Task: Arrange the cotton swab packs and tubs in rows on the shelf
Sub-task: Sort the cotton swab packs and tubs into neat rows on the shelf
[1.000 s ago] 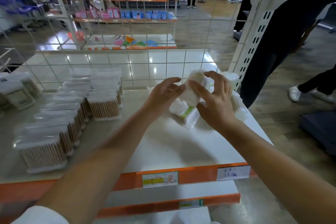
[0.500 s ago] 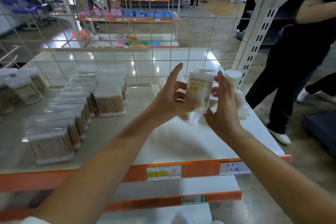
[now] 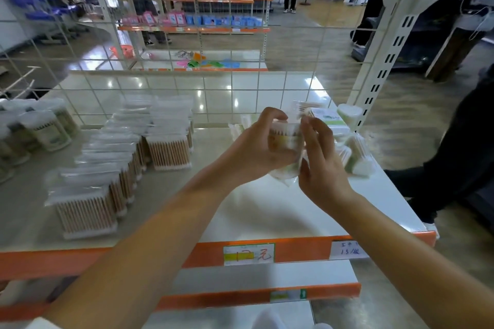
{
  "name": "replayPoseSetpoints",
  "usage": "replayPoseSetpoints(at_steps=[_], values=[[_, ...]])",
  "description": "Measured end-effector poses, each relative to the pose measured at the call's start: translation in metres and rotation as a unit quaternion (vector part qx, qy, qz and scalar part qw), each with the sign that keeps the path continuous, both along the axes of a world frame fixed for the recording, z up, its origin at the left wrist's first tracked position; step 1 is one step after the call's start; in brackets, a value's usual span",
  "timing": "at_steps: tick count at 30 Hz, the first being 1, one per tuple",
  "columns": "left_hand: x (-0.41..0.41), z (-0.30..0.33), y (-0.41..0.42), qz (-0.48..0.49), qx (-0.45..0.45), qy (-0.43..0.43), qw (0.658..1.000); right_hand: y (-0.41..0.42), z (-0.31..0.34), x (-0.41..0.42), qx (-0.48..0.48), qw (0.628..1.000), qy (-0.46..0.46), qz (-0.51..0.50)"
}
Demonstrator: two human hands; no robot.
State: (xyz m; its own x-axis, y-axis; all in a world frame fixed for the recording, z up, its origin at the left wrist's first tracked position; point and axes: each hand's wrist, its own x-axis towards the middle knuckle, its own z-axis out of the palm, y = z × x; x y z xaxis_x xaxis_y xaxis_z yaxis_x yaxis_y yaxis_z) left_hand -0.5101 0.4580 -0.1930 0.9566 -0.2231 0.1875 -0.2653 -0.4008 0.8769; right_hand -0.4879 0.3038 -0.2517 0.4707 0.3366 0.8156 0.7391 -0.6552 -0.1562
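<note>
Left hand [image 3: 256,147] grips a clear swab tub [image 3: 284,137] above the shelf [image 3: 267,211] — right hand [image 3: 320,165] hovers beside it, fingers loose.

The left hand [image 3: 256,147] covers much of the held cotton swab pack [image 3: 286,139] (its label is a blur). The tubs [image 3: 40,131] run off the left edge, and the loose packs [image 3: 355,155] are smeared.
</note>
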Motion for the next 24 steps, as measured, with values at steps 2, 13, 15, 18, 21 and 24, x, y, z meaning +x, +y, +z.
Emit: replayPoseSetpoints(at_steps=[2,13,15,18,21,24], values=[[-0.001,0.002,0.004,0.017,0.011,-0.022,1.000,0.003,0.002,0.001,-0.017,1.000,-0.004,-0.011],[0.003,0.024,0.074,0.095,0.107,-0.058,0.988,0.038,0.005,0.008,-0.172,0.972,0.047,-0.151],[0.003,0.027,0.095,0.110,0.133,-0.062,0.983,0.051,0.004,0.008,-0.200,0.966,0.043,-0.159],[0.001,0.029,0.124,0.127,0.150,-0.059,0.979,0.075,0.010,0.007,-0.192,0.970,0.033,-0.146],[-0.002,0.028,0.151,0.148,0.155,-0.064,0.975,0.100,0.015,0.003,-0.185,0.973,0.040,-0.133],[-0.005,0.027,0.176,0.159,0.177,-0.074,0.968,0.122,0.017,-0.003,-0.192,0.972,0.056,-0.126]])
